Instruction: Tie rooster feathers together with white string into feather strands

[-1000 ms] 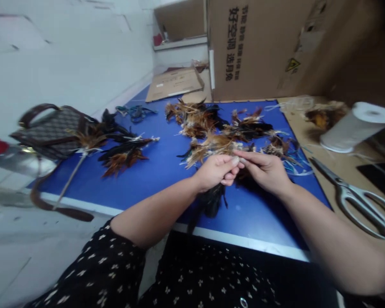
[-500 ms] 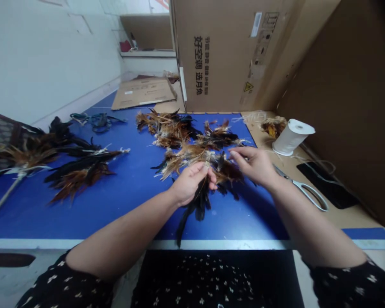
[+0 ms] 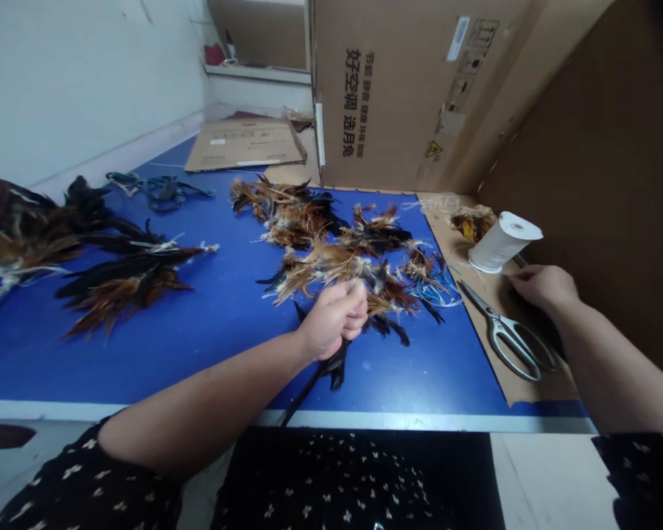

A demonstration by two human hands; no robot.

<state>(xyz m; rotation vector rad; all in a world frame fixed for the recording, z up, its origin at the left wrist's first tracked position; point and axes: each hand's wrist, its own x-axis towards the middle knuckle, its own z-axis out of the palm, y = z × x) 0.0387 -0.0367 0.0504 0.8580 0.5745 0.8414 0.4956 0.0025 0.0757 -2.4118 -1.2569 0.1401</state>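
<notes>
My left hand (image 3: 337, 316) is closed round a bunch of dark feathers (image 3: 338, 364), whose tips hang down toward the table's front edge. Loose brown and black feathers (image 3: 331, 261) lie in piles just beyond it. At the right, my right hand (image 3: 544, 287) is beside a white spool (image 3: 505, 241), its fingers drawn together; what they hold, if anything, is too small to make out. Silver scissors (image 3: 508, 335) lie on cardboard to the left of my right hand. A dark flat object is partly hidden beneath that hand.
Tied feather bundles (image 3: 127, 280) lie on the blue table (image 3: 210, 353) at the left, with blue-green cords (image 3: 166, 193) behind them. A flat cardboard piece (image 3: 246, 143) is at the back. Tall cardboard (image 3: 398, 96) walls the back and right.
My right hand has moved right, from the feather piles to beside the spool. My left hand has closed more tightly round its feathers. The view has shifted slightly.
</notes>
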